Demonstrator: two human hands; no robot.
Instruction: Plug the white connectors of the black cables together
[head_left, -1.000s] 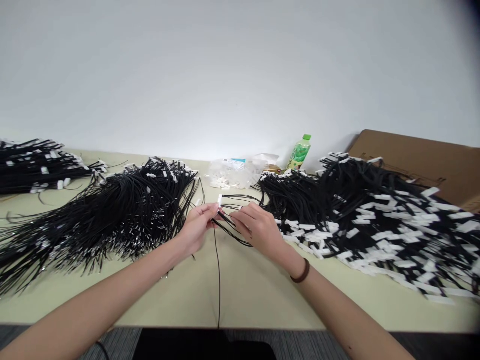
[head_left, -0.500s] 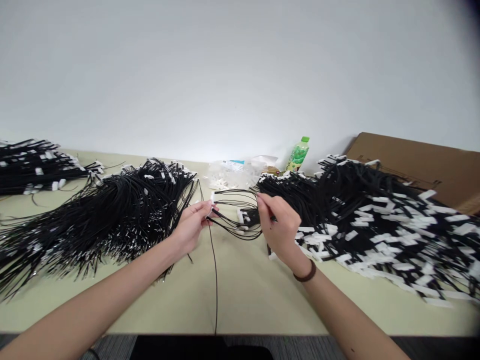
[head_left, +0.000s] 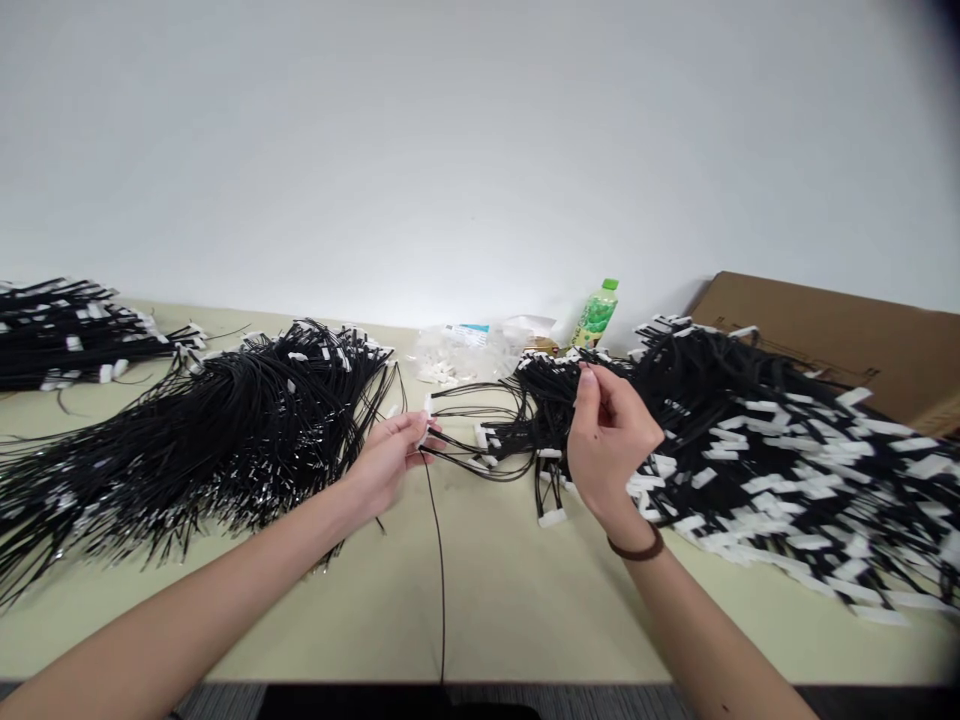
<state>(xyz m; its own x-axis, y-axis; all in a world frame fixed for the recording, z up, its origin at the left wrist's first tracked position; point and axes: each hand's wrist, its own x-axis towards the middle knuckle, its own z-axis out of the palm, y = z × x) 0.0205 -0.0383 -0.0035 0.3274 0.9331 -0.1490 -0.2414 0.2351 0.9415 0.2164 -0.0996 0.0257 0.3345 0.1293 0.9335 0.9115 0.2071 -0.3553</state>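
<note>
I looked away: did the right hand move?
Yes, the right hand moved rightward: from lower left of the green-capped bottle to below it in the view.

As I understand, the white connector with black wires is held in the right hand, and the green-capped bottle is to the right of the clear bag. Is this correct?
Not quite: the head view shows the white connector with black wires held in the left hand. The green-capped bottle is indeed to the right of the clear bag.
</note>
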